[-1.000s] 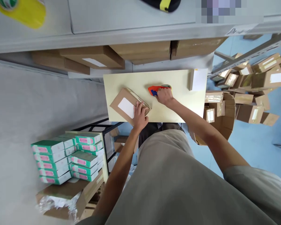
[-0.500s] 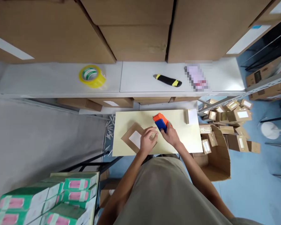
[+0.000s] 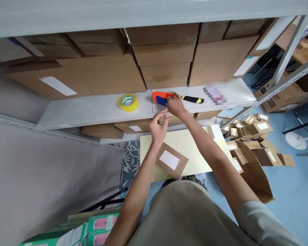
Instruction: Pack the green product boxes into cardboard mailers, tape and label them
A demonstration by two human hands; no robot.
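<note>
My right hand (image 3: 176, 105) is wrapped around an orange and blue tape dispenser (image 3: 161, 99) at the front part of the grey shelf. Part of the dispenser is hidden by the fingers. Just below it, in front of the shelf edge, my left hand (image 3: 158, 128) is raised with curved fingers and thumb apart, holding nothing that I can see. A closed cardboard box (image 3: 173, 171) with a white label lies flat on the cream table (image 3: 192, 153), below my hands. Right of the dispenser lies a black and yellow utility knife (image 3: 193, 99).
A roll of yellow tape (image 3: 128, 102) sits on the shelf (image 3: 92, 108), left of the dispenser. Large cartons (image 3: 166, 75) line its back. A small white box (image 3: 216, 131) stands at the table's right end. Several parcels (image 3: 263, 126) and an open carton (image 3: 256, 171) occupy the floor at right.
My right hand has carried the tape dispenser from above the table up to the shelf. My left hand has risen off the labelled box, which is now uncovered. The view has tilted up.
</note>
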